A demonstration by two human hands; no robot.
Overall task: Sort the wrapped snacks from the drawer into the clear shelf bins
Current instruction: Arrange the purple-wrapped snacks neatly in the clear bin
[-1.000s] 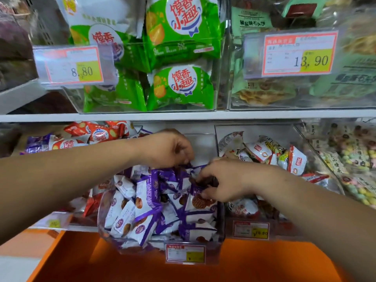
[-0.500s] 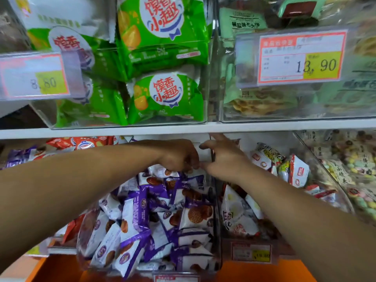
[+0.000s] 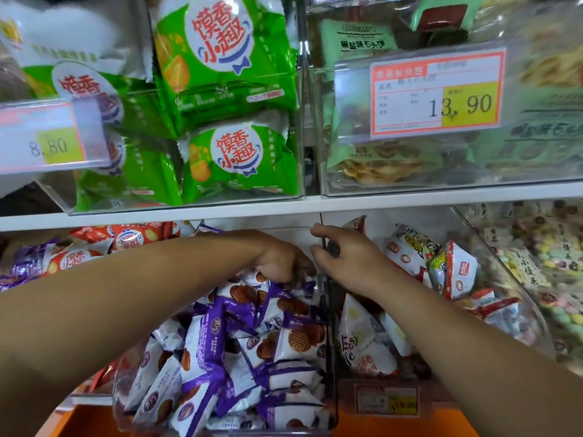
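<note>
A clear shelf bin (image 3: 330, 357) on the lower shelf is heaped with purple-and-white wrapped biscuit snacks (image 3: 239, 342). My left hand (image 3: 280, 263) reaches in over the heap with its fingers curled down onto the top packets; whether it holds one is hidden. My right hand (image 3: 350, 257) is just to its right, thumb and fingers pinched on the upper edge of the clear wall between this bin and its neighbour. That neighbouring bin (image 3: 386, 400) holds white, red and yellow wrapped snacks (image 3: 410, 257).
The white shelf board (image 3: 315, 205) runs just above my hands. Upper bins hold green snack bags (image 3: 227, 74) and pale green packs behind a 13.90 price tag (image 3: 435, 93). A bin of pastel candies (image 3: 536, 263) is far right. An orange surface (image 3: 394, 428) lies below.
Both hands rose from the front of the purple pile to the back of the bin. My right hand left the packets and closed on the dividing wall. The view moved closer.
</note>
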